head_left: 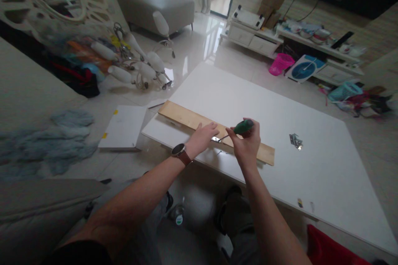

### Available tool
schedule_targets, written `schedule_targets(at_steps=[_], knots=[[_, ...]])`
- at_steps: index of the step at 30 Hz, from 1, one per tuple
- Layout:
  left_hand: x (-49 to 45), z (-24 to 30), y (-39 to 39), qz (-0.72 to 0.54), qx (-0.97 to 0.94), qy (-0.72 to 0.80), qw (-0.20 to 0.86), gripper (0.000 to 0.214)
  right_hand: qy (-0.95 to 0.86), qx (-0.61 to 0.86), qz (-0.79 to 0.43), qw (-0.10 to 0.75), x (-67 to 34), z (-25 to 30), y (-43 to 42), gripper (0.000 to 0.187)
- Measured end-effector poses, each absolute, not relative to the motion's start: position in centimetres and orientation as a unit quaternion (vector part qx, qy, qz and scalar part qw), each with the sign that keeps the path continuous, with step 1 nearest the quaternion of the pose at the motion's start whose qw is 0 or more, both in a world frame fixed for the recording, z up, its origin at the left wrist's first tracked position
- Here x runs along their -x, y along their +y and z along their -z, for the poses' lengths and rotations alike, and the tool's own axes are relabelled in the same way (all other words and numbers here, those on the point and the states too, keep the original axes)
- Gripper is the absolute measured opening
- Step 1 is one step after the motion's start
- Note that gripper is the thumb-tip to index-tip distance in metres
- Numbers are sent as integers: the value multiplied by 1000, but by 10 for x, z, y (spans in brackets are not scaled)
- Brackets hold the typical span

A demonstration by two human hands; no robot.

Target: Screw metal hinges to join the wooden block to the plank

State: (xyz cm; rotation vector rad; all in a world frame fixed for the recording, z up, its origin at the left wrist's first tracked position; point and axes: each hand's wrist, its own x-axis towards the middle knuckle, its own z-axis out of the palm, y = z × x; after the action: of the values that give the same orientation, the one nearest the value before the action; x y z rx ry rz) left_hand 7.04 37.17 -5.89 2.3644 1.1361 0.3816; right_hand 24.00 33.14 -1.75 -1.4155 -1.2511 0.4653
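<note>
A long, narrow light-wood board (183, 119) lies along the near edge of a large white panel (236, 91). My left hand (203, 136), with a watch on its wrist, rests on the board with its fingers spread over the surface. Just beside those fingers sits a small metal bracket (215, 139) at the board's near edge. My right hand (247, 143) is closed around a green-handled screwdriver (243, 127). The screwdriver's shaft slants down left to the bracket, where its tip appears to meet it. The screw head is too small to make out.
A pile of metal brackets (296, 141) lies on the panel's right part, and a small fitting (300, 203) near its front edge. A white board (122, 128) is on the floor at left. Lamp parts (146, 68) lie beyond it. A bottle (178, 215) stands between my feet.
</note>
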Motion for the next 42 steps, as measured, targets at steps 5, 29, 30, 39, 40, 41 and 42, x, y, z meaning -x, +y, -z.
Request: schedule_targets(at_steps=[5, 29, 30, 39, 40, 41, 42], knots=[[-70, 58, 372, -135, -870, 411, 238, 40, -520, 589, -221, 578, -237, 17, 332, 45], [-70, 53, 371, -114, -866, 418, 251, 50, -516, 556, -231, 609, -236, 21, 336, 53], [-70, 53, 370, -114, -867, 417, 249, 50, -515, 550, -239, 613, -236, 21, 335, 53], [-71, 56, 370, -108, -864, 419, 257, 54, -528, 565, -204, 600, -237, 19, 334, 53], [-71, 56, 370, -108, -864, 419, 258, 54, -520, 563, -210, 607, -237, 19, 334, 53], [-71, 56, 370, -109, -864, 420, 257, 53, -513, 559, -218, 614, -237, 19, 334, 52], [-71, 55, 370, -111, -864, 421, 255, 52, -508, 554, -226, 619, -236, 19, 334, 51]])
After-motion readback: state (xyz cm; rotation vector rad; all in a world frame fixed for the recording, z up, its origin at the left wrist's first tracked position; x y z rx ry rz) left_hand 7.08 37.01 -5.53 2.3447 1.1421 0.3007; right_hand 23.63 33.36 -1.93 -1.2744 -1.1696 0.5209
